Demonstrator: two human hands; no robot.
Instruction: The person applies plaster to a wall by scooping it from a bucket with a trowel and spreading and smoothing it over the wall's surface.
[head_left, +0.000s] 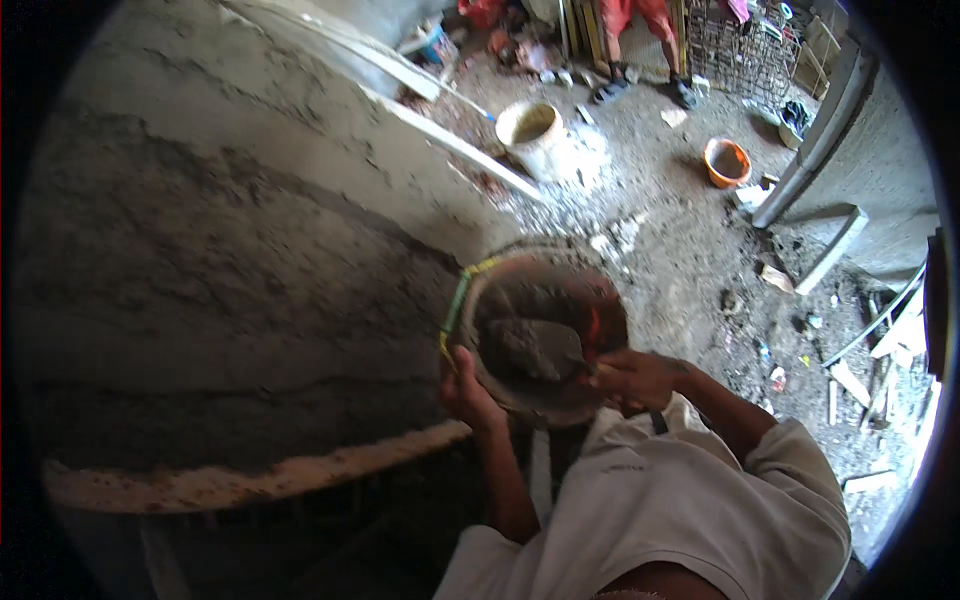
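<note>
A round, deep, mud-brown basin (540, 288) sits at the centre, just in front of a person in a pale beige shirt (680, 500), beside a rough grey mortar-covered surface (250, 260). Its inner wall is dark and smeared, with a bright orange-red patch on the right; a yellow-and-green strip (457, 308) curves along its left rim. Inside, a flat, dark grey trowel blade (562, 343) carries a lumpy heap of brownish-grey mortar (522, 347). The person's right hand (632, 378) is closed around the trowel's handle at the basin's right edge. The left hand (472, 398) touches the lower-left rim, some fingers hidden, so its grip cannot be told
</note>
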